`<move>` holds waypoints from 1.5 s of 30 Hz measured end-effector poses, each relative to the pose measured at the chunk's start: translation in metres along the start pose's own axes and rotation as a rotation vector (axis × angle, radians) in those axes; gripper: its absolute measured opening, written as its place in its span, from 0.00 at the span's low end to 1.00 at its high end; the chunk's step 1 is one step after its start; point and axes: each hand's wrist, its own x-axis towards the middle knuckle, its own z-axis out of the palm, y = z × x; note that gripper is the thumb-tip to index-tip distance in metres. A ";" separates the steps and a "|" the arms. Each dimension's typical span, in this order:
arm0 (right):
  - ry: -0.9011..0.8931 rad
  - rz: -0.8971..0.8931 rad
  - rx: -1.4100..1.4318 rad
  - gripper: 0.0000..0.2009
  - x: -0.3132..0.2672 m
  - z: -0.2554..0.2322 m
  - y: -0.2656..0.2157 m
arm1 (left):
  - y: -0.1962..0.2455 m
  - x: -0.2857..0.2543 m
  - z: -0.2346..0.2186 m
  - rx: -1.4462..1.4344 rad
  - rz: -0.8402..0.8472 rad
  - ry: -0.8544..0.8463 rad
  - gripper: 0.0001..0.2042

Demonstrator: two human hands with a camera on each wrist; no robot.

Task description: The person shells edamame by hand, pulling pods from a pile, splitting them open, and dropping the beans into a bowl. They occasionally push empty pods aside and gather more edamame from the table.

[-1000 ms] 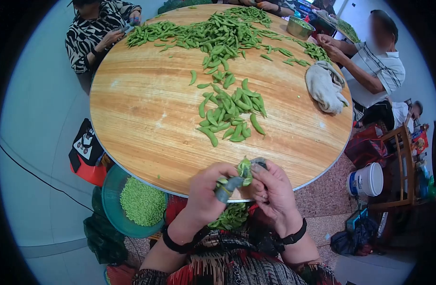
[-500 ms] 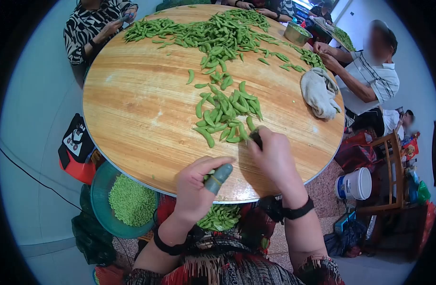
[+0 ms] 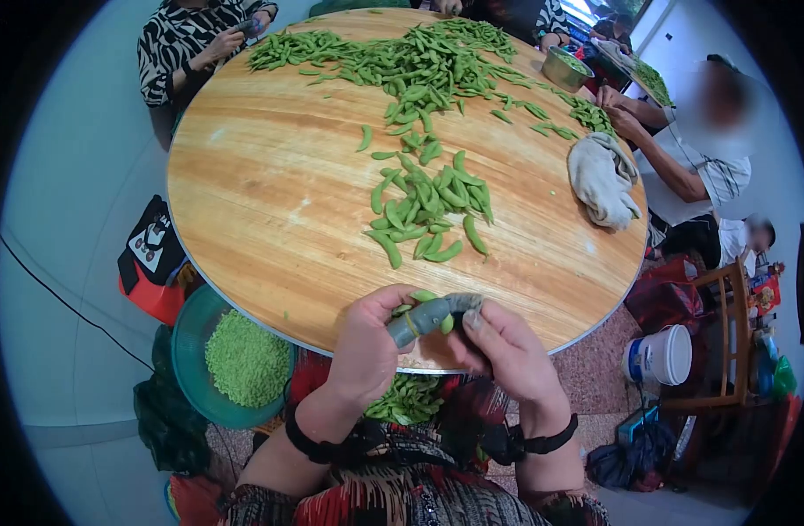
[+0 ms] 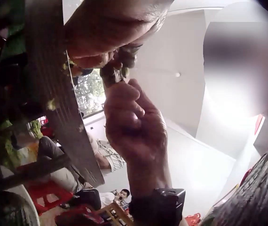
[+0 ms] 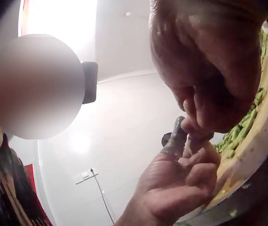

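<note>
Both hands meet over the near edge of the round wooden table (image 3: 270,175). The left hand (image 3: 367,346), a grey-green cover on its thumb, holds green pods in its curled fingers. The right hand (image 3: 512,351) pinches a green pod (image 3: 447,324) against the left thumb; dark covering shows on a right fingertip. Beyond them lies a small group of pods (image 3: 433,202), with a larger heap (image 3: 428,66) farther back. In the right wrist view the left hand (image 5: 176,183) touches the right hand (image 5: 209,61), whose fingers hide the pod.
A teal basin (image 3: 187,351) of shelled beans (image 3: 244,358) stands below the table's left edge. Empty-looking pods (image 3: 406,399) lie below the near edge. A grey cloth (image 3: 602,180) and metal bowl (image 3: 567,68) are on the right side. Other people sit around the table.
The right hand reached to the small group of pods and has come back toward the body with a pod. The left hand has moved slightly right, and the two hands are together again.
</note>
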 end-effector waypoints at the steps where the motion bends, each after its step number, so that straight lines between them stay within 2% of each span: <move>1: -0.042 0.039 0.123 0.12 -0.002 0.002 0.002 | -0.003 0.000 0.000 -0.146 -0.018 0.032 0.07; 2: -0.084 0.079 0.245 0.12 -0.004 0.002 0.003 | -0.005 0.000 -0.001 -0.143 -0.017 0.035 0.07; 7: -0.106 0.102 0.245 0.13 -0.005 0.002 0.010 | -0.006 -0.001 0.003 -0.025 0.072 0.071 0.07; 10: -0.020 0.107 0.129 0.11 -0.004 0.005 0.009 | -0.009 -0.001 0.005 0.147 0.118 0.058 0.05; 11: -0.052 0.137 0.282 0.10 -0.005 0.005 0.011 | -0.010 0.000 0.003 0.147 0.118 0.059 0.05; 12: -0.085 0.167 0.435 0.09 -0.006 0.005 0.012 | -0.011 0.001 -0.001 0.069 0.117 -0.097 0.04; 13: -0.089 0.169 0.432 0.09 -0.006 0.005 0.011 | -0.011 0.003 -0.005 -0.011 0.117 -0.250 0.03; 14: -0.138 0.226 0.579 0.08 -0.007 0.004 0.010 | -0.008 0.003 -0.007 -0.013 0.118 -0.246 0.03; 15: -0.186 0.283 0.727 0.08 -0.008 0.004 0.010 | -0.002 0.003 -0.008 -0.122 -0.001 -0.298 0.03; 16: -0.187 0.286 0.723 0.08 -0.008 0.004 0.011 | 0.002 0.002 -0.008 -0.233 -0.119 -0.348 0.04; 17: -0.157 0.246 0.652 0.07 -0.007 0.005 0.011 | 0.003 0.001 -0.006 -0.237 -0.116 -0.345 0.04; 19: -0.129 0.205 0.574 0.07 -0.004 0.008 0.018 | 0.004 0.000 0.001 0.227 0.056 -0.214 0.05; 20: 0.006 -0.013 0.278 0.07 -0.001 0.010 0.028 | 0.002 0.002 0.003 0.224 0.061 -0.212 0.05; 21: 0.137 -0.227 -0.021 0.07 0.002 0.012 0.031 | 0.000 0.004 0.004 0.370 0.172 -0.169 0.05; 22: 0.133 -0.225 -0.025 0.07 0.002 0.011 0.029 | -0.001 0.004 0.004 0.515 0.280 -0.122 0.06; 24: 0.159 -0.065 0.123 0.07 0.002 0.011 0.020 | 0.003 0.004 0.003 0.525 0.274 -0.120 0.07; 25: 0.158 -0.063 0.119 0.07 0.002 0.009 0.020 | 0.005 0.004 0.001 0.537 0.268 -0.120 0.09; 27: 0.115 0.078 0.322 0.07 0.002 0.007 0.022 | 0.002 0.006 -0.004 0.510 0.281 -0.145 0.11; 29: 0.079 0.114 0.428 0.07 0.002 0.009 0.017 | 0.003 0.006 -0.008 0.483 0.293 -0.168 0.13; 31: 0.043 0.149 0.537 0.07 0.001 0.011 0.017 | 0.007 0.003 -0.011 0.221 0.011 -0.239 0.15; 32: 0.007 0.177 0.605 0.07 0.001 0.011 0.019 | 0.006 0.003 -0.011 0.220 0.010 -0.237 0.15; 34: -0.026 0.205 0.673 0.08 0.001 0.007 0.021 | 0.003 0.003 -0.010 -0.075 -0.077 -0.208 0.17; 36: -0.130 0.108 0.217 0.09 0.001 -0.001 0.021 | 0.008 0.001 -0.008 0.006 -0.047 -0.212 0.18; 37: -0.130 0.110 0.216 0.09 0.002 -0.002 0.020 | 0.010 -0.001 -0.008 0.086 -0.016 -0.213 0.20; 38: 0.060 0.057 0.175 0.09 0.005 -0.003 0.017 | 0.009 -0.001 -0.008 0.084 -0.019 -0.211 0.20; 39: 0.252 0.003 0.133 0.09 0.008 -0.004 0.014 | 0.008 0.000 -0.006 0.208 0.070 -0.188 0.19; 40: 0.254 0.007 0.134 0.09 0.013 -0.002 0.012 | 0.007 0.001 -0.004 0.332 0.157 -0.165 0.18; 41: 0.237 -0.143 -0.005 0.08 0.020 0.003 0.012 | 0.005 0.002 0.000 0.331 0.150 -0.164 0.18; 42: 0.218 -0.282 -0.140 0.08 0.023 0.006 0.013 | 0.001 0.002 0.004 0.387 0.239 -0.137 0.16; 43: 0.147 -0.198 -0.088 0.07 0.024 0.002 0.014 | -0.002 0.001 0.006 0.446 0.327 -0.112 0.13; 44: 0.149 -0.185 -0.081 0.07 0.020 0.000 0.010 | 0.004 0.000 0.002 0.447 0.312 -0.110 0.13; 45: 0.089 -0.141 -0.036 0.07 0.014 -0.003 0.002 | 0.017 -0.001 -0.005 0.486 0.175 -0.093 0.10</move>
